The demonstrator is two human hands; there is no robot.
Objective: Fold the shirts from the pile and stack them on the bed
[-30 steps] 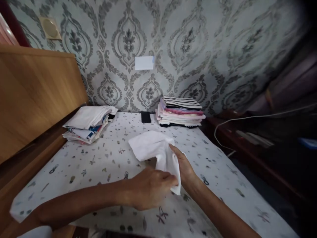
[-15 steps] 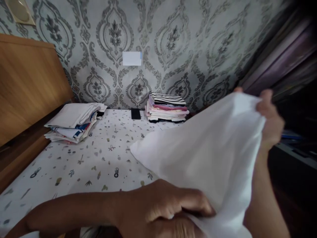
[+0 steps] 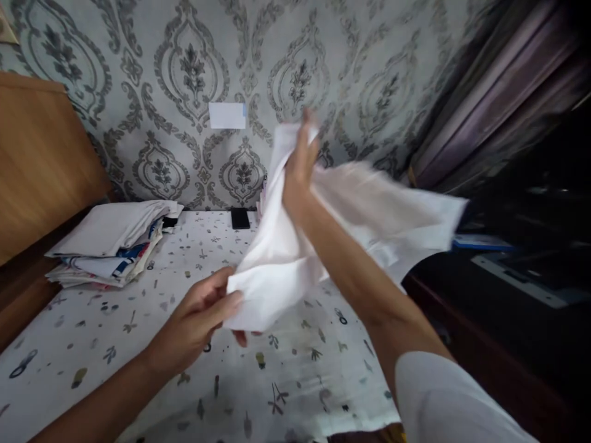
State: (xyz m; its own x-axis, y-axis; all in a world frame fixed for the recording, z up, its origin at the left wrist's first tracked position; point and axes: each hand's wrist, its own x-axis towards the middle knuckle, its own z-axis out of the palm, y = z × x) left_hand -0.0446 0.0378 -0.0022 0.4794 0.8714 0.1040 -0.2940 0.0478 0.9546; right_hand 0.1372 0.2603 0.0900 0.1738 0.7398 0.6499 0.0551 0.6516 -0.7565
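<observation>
A white cloth (image 3: 277, 289), perhaps a garment, hangs in the air above the patterned sheet, its right part spread out and blurred by motion. My left hand (image 3: 203, 314) grips its lower left corner between thumb and fingers. Farther up, my right hand (image 3: 301, 160) is at the cloth's upper edge, its fingers pointing up and smeared by motion; the cloth runs along the hand's left side and behind the forearm. What the right thumb does is hidden.
A stack of folded clothes (image 3: 115, 234) lies at the left by a wooden panel (image 3: 41, 160). A black phone (image 3: 240, 218) rests near the wall on the patterned sheet (image 3: 152, 320). Another folded stack is mostly hidden behind the cloth. Purple curtains (image 3: 489, 92) hang at the right.
My right hand has swung left and up with the cloth, from the right side to the middle. My left hand has moved left and away from me, holding a corner. The view has shifted slightly right.
</observation>
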